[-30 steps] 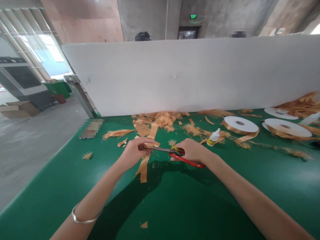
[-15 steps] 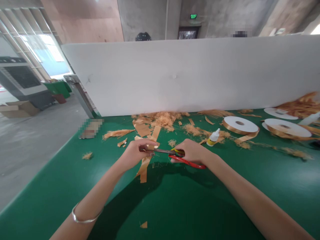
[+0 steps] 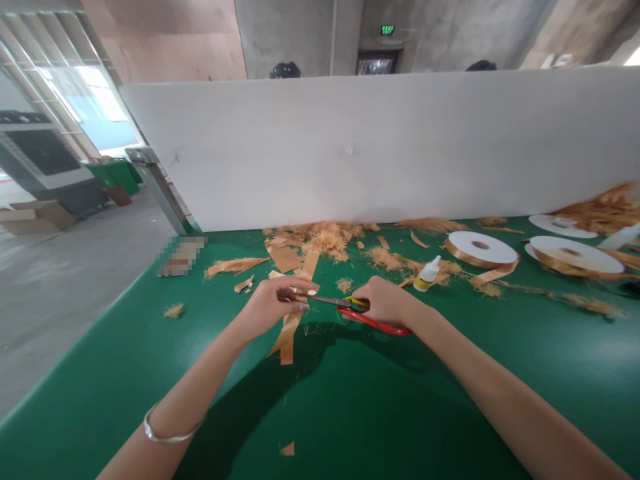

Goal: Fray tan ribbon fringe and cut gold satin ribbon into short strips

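My right hand (image 3: 384, 300) is closed round the handles of a pair of scissors (image 3: 373, 323) with red outer grips and yellow inside. The blades point left, their tips passing in among the fingers of my left hand (image 3: 270, 305). Those fingers are pinched on a golden-tan ribbon (image 3: 311, 291) beside the blades; the grip itself is partly hidden. Beneath the left hand, tan ribbon strips (image 3: 287, 343) cross on the table, and more cut pieces (image 3: 284, 256) lie just beyond. Thin fibres are scattered under the blades.
The green table (image 3: 375, 413) ends at a white partition (image 3: 350, 153). Frayed fibre (image 3: 327, 240) is heaped at its foot. To the right stand a small glue bottle (image 3: 427, 275) and ribbon spools (image 3: 483, 248). A blurred-out flat object (image 3: 183, 257) lies at the left edge.
The scissors' blades look tilted slightly more upward toward my left hand, and my right hand has shifted very slightly. The left hand stays in nearly the same place.
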{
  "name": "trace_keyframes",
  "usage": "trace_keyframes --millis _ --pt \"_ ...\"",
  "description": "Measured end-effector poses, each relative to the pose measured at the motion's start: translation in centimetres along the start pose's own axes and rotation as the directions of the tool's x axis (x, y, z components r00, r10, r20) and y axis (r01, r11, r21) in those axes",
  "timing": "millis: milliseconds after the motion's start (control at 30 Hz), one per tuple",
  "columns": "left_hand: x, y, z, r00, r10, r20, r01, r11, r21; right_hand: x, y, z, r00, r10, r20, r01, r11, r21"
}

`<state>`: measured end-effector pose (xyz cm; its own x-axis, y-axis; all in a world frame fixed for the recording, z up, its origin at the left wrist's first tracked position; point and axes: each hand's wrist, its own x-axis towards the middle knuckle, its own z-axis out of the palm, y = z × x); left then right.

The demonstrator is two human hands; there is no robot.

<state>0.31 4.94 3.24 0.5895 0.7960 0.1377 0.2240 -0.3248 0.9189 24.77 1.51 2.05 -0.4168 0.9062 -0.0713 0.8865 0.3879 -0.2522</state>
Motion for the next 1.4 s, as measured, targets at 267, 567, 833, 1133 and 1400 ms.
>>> trace_keyframes --millis 267,567,833,1133,1400 --pt "0.2 -0.7 -0.5 0.987 -0.116 -0.110 0.117 0.993 0.005 0.0 1.1 -0.1 0.999 0.028 -0.016 -0.027 0.999 0.024" --pt "0.5 -4.1 -1.8 0.888 -0.459 0.012 0.421 0.804 -0.420 0.2 2.4 -0.1 0.993 0.100 -0.059 -0.094 0.992 0.088" --pt "0.3 -2.3 -0.9 0.930 -0.346 -0.124 0.320 0.928 -0.192 0.8 1.7 0.6 0.972 0.226 -0.058 -0.146 0.782 0.606" --pt "-0.2 -0.2 2.9 0.944 0.128 -0.303 -0.106 0.990 0.088 1.5 -3.3 2.2 0.983 0.168 -0.072 0.059 0.078 0.995" --pt "-0.5 0.0 3.7 0.943 0.126 -0.307 -0.092 0.988 0.121 1.9 -3.2 2.7 0.971 0.198 -0.131 0.120 0.068 0.990"
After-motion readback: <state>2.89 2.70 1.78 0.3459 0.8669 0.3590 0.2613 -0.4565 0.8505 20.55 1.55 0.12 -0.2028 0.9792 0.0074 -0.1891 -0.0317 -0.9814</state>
